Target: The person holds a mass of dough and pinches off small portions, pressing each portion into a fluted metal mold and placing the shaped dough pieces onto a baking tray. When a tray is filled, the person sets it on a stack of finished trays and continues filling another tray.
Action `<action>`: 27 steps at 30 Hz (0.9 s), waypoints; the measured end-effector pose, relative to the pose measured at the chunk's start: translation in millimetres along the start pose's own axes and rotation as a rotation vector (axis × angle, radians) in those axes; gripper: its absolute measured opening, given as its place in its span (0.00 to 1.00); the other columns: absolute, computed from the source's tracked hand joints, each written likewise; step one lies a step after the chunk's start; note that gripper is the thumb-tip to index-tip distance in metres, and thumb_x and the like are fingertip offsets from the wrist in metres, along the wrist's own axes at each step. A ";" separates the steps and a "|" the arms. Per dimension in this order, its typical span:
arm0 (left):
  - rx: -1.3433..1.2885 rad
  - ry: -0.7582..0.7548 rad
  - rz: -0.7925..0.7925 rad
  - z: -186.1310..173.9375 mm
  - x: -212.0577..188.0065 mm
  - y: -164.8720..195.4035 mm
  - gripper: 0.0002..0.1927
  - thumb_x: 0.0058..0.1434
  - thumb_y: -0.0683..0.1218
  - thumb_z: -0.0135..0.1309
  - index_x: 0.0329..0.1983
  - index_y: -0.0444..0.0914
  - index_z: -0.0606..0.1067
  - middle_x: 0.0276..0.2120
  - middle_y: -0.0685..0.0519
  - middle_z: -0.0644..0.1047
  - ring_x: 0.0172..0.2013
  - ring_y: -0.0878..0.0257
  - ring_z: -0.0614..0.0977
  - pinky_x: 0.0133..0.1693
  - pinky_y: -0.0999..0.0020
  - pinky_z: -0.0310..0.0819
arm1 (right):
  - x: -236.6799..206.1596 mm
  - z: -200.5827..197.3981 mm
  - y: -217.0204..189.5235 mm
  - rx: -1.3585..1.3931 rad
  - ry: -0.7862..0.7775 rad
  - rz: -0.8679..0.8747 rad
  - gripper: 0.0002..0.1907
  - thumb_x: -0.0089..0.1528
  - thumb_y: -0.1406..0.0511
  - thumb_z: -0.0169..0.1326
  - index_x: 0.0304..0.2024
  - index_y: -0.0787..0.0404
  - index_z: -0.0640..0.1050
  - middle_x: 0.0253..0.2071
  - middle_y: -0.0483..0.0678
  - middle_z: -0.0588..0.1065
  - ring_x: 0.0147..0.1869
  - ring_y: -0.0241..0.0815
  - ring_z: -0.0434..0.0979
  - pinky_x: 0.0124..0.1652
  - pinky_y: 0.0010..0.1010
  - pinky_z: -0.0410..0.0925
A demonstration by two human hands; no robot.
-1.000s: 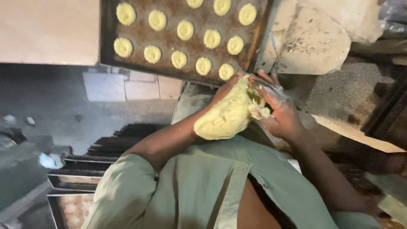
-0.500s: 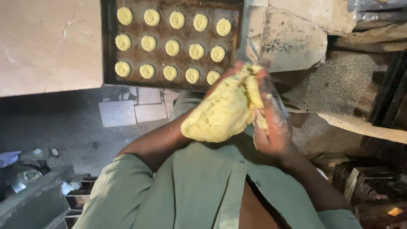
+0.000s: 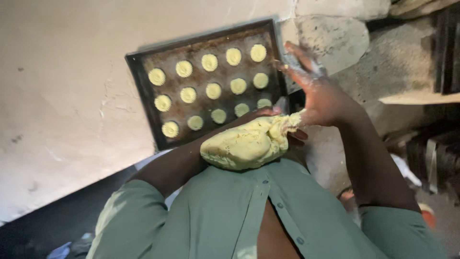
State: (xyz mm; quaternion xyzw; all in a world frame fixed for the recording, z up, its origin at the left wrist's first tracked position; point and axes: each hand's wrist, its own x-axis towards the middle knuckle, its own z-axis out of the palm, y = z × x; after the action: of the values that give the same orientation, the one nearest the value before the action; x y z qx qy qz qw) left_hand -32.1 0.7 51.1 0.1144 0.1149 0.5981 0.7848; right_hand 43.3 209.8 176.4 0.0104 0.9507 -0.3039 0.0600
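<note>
The fingers [image 3: 298, 61] of the right hand [image 3: 320, 93] are spread wide and straight, smeared pale with dough, and hold nothing; the heel of that hand sits against the ragged right end of the dough lump [image 3: 248, 144]. The left hand [image 3: 273, 114] is mostly hidden behind the lump, so its grip cannot be read for certain, but it appears to cradle the mass, with the forearm pressed along its upper side and the lump resting against the green shirt [image 3: 230, 216] at chest height.

The lump is pale yellow, soft and rounded, torn at the end nearest the right palm. Just beyond it lies a dark baking tray [image 3: 140, 81] on the light worktop [image 3: 62, 96], carrying three rows of small ridged dough rounds [image 3: 213, 90]; the row nearest the person is partly covered by the lump and forearm.

To portion well here, I would judge that the right hand should pinch off an even piece at the torn end while the left keeps the mass steady against the body, so each round matches those already set down. Sticky fingers call for a clean pull, not a drag.

The right arm comes in from the lower right, bent at the elbow, wrist cocked back, palm facing left toward the tray's right edge. The left arm crosses from the lower left, sleeve rolled above the elbow.
</note>
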 end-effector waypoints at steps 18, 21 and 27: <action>-0.265 0.052 -0.221 -51.5 -48.5 36.9 0.43 0.74 0.66 0.42 0.74 0.25 0.58 0.67 0.35 0.68 0.66 0.47 0.72 0.68 0.53 0.68 | -24.5 189.2 -18.7 0.759 0.489 0.598 0.27 0.75 0.57 0.42 0.67 0.72 0.66 0.69 0.60 0.64 0.69 0.47 0.65 0.62 0.38 0.61; -0.293 -0.023 -0.326 -52.7 -54.8 37.8 0.43 0.74 0.66 0.42 0.74 0.25 0.58 0.67 0.35 0.67 0.66 0.47 0.72 0.68 0.53 0.68 | -12.0 172.8 3.0 0.592 0.361 0.791 0.24 0.77 0.54 0.38 0.57 0.69 0.73 0.56 0.61 0.72 0.59 0.51 0.73 0.58 0.44 0.66; -0.552 -0.160 -0.489 -52.6 -63.6 27.0 0.45 0.74 0.68 0.40 0.75 0.26 0.57 0.68 0.33 0.67 0.68 0.45 0.70 0.70 0.53 0.66 | 10.3 148.4 80.0 -0.293 -0.246 1.065 0.16 0.64 0.57 0.54 0.43 0.63 0.81 0.41 0.57 0.80 0.47 0.57 0.81 0.50 0.52 0.70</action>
State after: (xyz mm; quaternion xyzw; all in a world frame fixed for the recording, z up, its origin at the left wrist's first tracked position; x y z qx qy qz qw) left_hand -89.8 -51.5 12.6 -0.0859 -0.0883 0.3909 0.9122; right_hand 53.6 188.9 9.1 0.4450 0.8324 -0.0956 0.3161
